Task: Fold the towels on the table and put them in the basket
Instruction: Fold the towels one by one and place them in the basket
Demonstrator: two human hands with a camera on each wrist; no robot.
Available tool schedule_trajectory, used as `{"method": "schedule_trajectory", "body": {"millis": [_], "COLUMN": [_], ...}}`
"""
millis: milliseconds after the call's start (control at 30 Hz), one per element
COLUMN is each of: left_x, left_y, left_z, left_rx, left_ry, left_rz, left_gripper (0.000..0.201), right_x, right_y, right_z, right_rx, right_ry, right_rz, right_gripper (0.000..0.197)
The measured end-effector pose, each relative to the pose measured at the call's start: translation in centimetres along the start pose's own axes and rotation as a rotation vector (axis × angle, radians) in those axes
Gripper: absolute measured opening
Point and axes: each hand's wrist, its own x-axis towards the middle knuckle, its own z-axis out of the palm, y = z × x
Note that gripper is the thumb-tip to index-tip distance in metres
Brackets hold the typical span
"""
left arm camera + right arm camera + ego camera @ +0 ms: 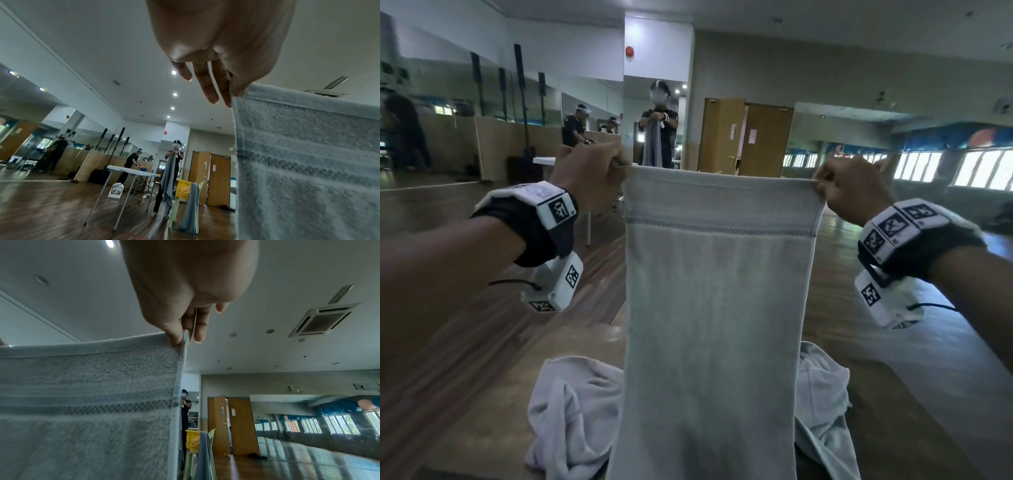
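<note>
A pale grey towel [717,308] with a darker woven band hangs full length in front of me, stretched by its top edge. My left hand [594,174] pinches the top left corner and my right hand [849,192] pinches the top right corner. The left wrist view shows the left hand [236,91] pinching the towel [308,162] between thumb and fingers. In the right wrist view the right hand [180,335] pinches the towel [86,394] at its corner. A yellow basket [184,189] sits on a chair in the mirror ahead. Crumpled towels [571,411] lie on the table below.
The wooden table [482,411] lies under the hanging towel. A mirror wall ahead reflects a person [659,126] holding a towel. A white folding table [131,170] stands on the wooden floor to the left. Wooden doors [746,137] stand at the back.
</note>
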Motion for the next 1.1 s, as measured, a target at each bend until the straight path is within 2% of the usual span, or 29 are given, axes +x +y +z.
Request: {"method": "schedule_trajectory", "body": {"millis": [100,200,333,433,533,600,700,733,800,900,1000,1100], "left_x": [-2.2,-6.0,-13.4,-19.2,-24.7,-27.9,-31.3,-32.0,-33.1,-34.0,-34.3,-33.8], "left_y": [-0.7,-1.8,-2.9,-3.1,-3.1,-2.9,-2.2,-2.1,-1.9,-1.6,-1.6,-2.1], "left_z": [2.0,4.7,8.3,10.1,11.5,12.5,13.9,14.5,15.3,16.2,16.9,17.8], "left_rx": [0.015,-0.003,-0.11,-0.189,-0.232,-0.235,-0.181,-0.162,-0.121,-0.024,0.08,0.085], "left_ry": [-0.029,-0.133,-0.278,-0.403,-0.579,-0.684,-0.813,-0.835,-0.862,-0.885,-0.918,-0.888], "left_rz": [-0.006,-0.023,-0.031,-0.031,-0.021,-0.003,-0.006,0.003,0.05,0.125,0.172,0.175], "left_gripper": [0.009,0.011,0.027,0.026,0.011,0.019,0.011,0.011,0.013,0.018,0.022,0.022], "right_x": [-2.4,-6.2,-12.9,-18.2,-23.6,-26.8,-30.8,-31.8,-33.8,-35.7,-36.6,-36.5], "right_y": [-0.1,0.0,0.1,0.3,0.8,1.0,0.4,0.0,-0.5,-0.8,-0.5,-0.2], "right_z": [2.6,5.4,8.6,10.5,12.2,13.4,14.9,15.3,16.1,17.1,17.9,18.6], "right_rx": [0.029,0.061,0.105,0.146,0.226,0.25,0.215,0.239,0.282,0.155,0.179,0.171], "right_ry": [-0.032,-0.128,-0.286,-0.378,-0.52,-0.666,-0.851,-0.88,-0.914,-0.94,-0.87,-0.837], "right_rz": [-0.018,-0.043,-0.055,-0.074,-0.084,-0.104,-0.098,-0.104,-0.114,-0.17,-0.164,-0.152], "right_gripper": [0.01,0.011,0.013,0.016,0.022,0.025,0.02,0.024,0.028,0.013,0.022,0.018]}}
